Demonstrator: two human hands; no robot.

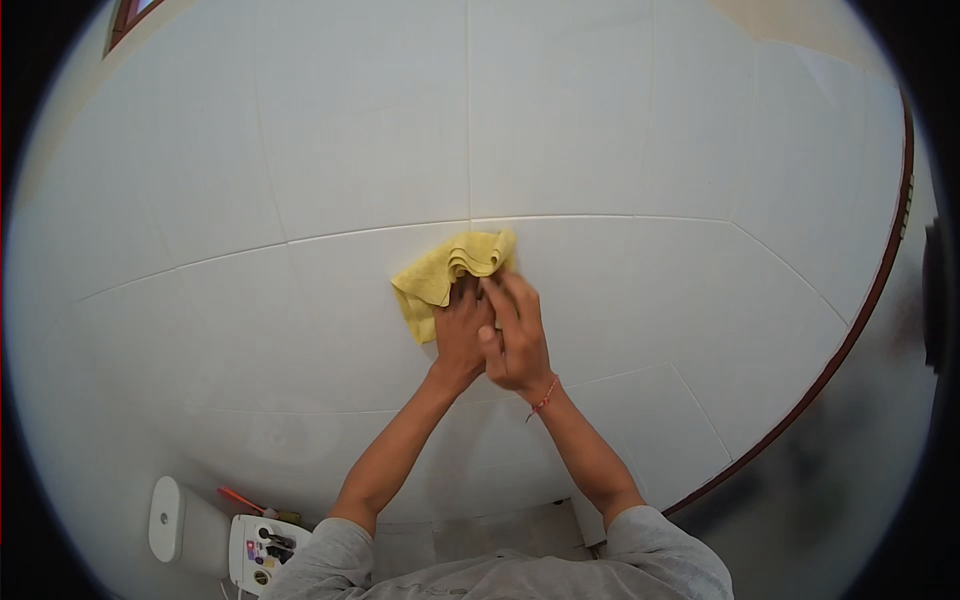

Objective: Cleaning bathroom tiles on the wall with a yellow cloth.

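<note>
A yellow cleaning cloth [424,289] lies bunched and folded against the white tiled wall [360,315], just below a horizontal grout line. My left hand [463,330] presses on it, its fingertips tucked beneath a fold. Close beside it on the right, my right hand [521,330] overlaps the left hand's edge, and its fingers reach the cloth's right side. The right thumb sticks out over the back of the left hand. Whether the right fingers grip the fabric is hidden. A thin red braided bracelet [545,397] circles my right wrist.
At lower left stand a white toilet cistern [166,517] and a closed toilet lid [241,559] with several small items on it. An orange-handled brush-like tool [238,498] is behind. Grey floor tiles [510,529] show below; a dark reddish-brown frame edge [814,391] curves along the right.
</note>
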